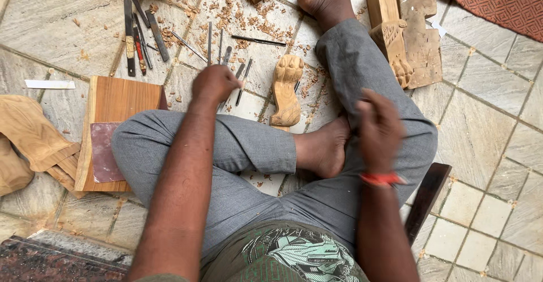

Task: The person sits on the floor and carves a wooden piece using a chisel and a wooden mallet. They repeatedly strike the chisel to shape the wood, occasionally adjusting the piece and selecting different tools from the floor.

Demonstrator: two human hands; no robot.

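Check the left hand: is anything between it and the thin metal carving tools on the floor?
Nothing visible does. The left hand is already down over the thin metal tools beyond the knee; it hides its own fingers, so whether they touch a tool can't be told. The carved wooden paw lies apart, further right.

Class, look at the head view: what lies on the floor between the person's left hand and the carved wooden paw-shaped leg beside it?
Thin metal carving tools and wood shavings lie between the left hand and the carved leg.

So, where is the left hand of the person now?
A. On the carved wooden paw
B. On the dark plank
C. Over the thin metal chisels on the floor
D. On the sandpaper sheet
C: the left hand reaches over the thin chisels lying among wood shavings, apart from the carved paw.
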